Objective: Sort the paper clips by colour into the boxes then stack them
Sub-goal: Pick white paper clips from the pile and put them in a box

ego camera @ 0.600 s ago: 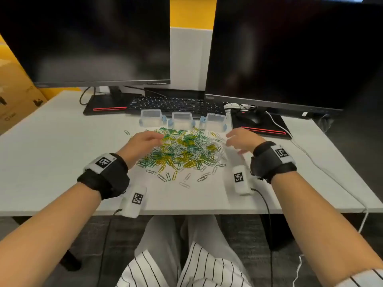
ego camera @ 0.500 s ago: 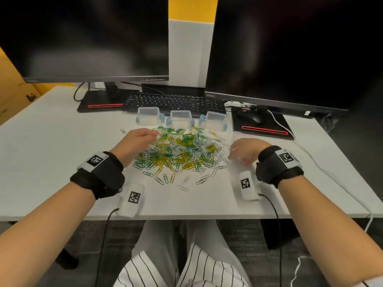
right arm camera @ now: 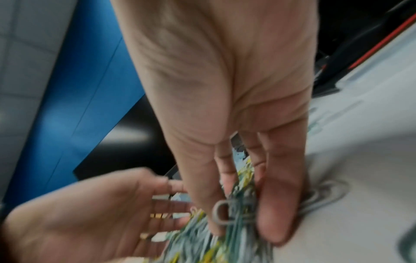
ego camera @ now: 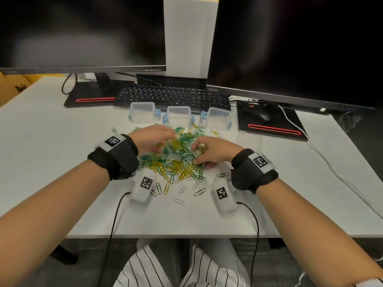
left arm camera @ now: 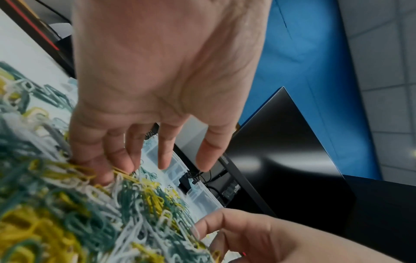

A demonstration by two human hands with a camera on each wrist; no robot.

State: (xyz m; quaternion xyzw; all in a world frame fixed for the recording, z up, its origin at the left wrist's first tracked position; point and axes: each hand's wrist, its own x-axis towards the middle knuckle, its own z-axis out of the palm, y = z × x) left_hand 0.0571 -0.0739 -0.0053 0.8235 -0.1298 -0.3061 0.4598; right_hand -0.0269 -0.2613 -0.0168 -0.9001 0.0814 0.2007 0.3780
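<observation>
A heap of green, yellow and white paper clips [ego camera: 178, 160] lies mid-desk, with some loose clips [ego camera: 199, 190] strewn in front of it. Three clear lidless boxes [ego camera: 142, 111] [ego camera: 178, 115] [ego camera: 219, 118] stand in a row behind it. My left hand [ego camera: 154, 137] rests on the heap's left side, its fingers [left arm camera: 165, 153] spread and straight, touching the clips. My right hand [ego camera: 211, 151] presses in from the right with straight fingers [right arm camera: 276, 213] sunk into the clips [right arm camera: 234, 222]. Neither hand has lifted a clip clear of the heap.
A black keyboard [ego camera: 172, 95] sits just behind the boxes, under two dark monitors [ego camera: 83, 32] [ego camera: 296, 46]. A mouse [ego camera: 261, 114] on a black stand is at the back right, with a white cable [ego camera: 323, 158] running down the right side of the desk.
Both hands have closed in from the heap's outer edges onto the heap. The clips are bunched tighter between them. The right hand has moved left.
</observation>
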